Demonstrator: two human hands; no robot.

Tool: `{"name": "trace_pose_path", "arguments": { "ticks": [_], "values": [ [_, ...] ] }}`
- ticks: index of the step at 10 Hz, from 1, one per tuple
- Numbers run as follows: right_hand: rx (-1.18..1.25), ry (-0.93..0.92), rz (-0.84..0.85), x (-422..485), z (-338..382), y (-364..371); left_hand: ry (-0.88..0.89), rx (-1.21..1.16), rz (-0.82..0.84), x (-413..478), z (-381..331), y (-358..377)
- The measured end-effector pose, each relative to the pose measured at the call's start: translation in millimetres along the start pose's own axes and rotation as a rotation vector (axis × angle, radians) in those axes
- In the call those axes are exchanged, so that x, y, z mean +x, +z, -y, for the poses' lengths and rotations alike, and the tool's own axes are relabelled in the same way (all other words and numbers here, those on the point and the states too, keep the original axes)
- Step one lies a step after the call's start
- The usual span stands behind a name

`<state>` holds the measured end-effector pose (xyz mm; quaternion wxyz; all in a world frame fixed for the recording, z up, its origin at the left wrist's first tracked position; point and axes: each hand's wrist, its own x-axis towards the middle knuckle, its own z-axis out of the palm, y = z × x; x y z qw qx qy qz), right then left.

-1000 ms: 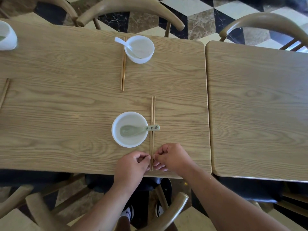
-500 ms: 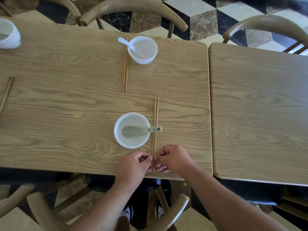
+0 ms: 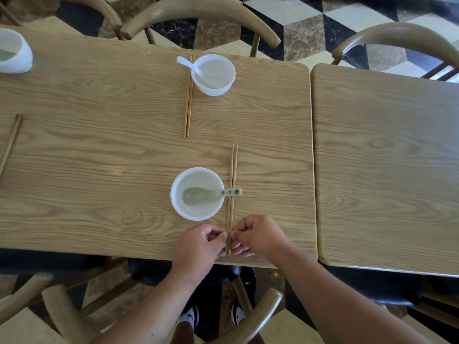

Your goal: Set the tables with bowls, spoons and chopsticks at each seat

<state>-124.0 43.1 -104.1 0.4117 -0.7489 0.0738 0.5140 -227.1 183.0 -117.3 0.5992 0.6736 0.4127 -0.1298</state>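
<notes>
Your left hand [image 3: 198, 247] and right hand [image 3: 258, 237] pinch the chopsticks [image 3: 231, 194] at lower centre, squaring them beside the white bowl [image 3: 197, 193].

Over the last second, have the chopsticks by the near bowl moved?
No. The chopsticks lie just as before, right of the near bowl, crossed by the spoon handle, with no shift against the bowl's rim.

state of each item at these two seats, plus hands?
near bowl: upright.
green spoon: in near bowl, handle over rim, across near chopsticks.
near chopsticks: flat, paired, pinched at near end.
left hand: pinching near chopsticks.
right hand: pinching near chopsticks.
far bowl: upright.
white spoon: leaning in far bowl.
far chopsticks: flat, paired, untouched.
</notes>
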Motion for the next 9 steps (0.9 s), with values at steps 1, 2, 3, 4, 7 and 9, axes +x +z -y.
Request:
{"name": "trace_pose_path", "arguments": {
  "ticks": [1,2,3,4,7,9],
  "values": [
    [-0.001,-0.006,-0.001,-0.3,0.2,0.1,0.0,-0.001,0.01,-0.3,-0.5,-0.8],
    [0.0,-0.009,-0.002,-0.3,0.1,-0.2,-0.004,-0.006,0.013,-0.4,-0.6,-0.6],
    [-0.008,-0.003,-0.003,-0.1,-0.4,0.4,-0.002,0.003,0.017,-0.8,-0.5,-1.4],
    [-0.007,0.0,-0.005,0.0,-0.4,0.4,-0.01,-0.009,0.024,-1.6,-1.8,-1.4],
    [0.021,0.002,-0.007,-5.2,0.4,-1.7,0.011,0.015,0.024,-3.5,-0.2,-3.6],
    [0.122,-0.034,-0.12,-32.4,-5.4,-5.3,0.026,0.062,0.091,-21.2,-10.5,-11.1]
  ]
}}
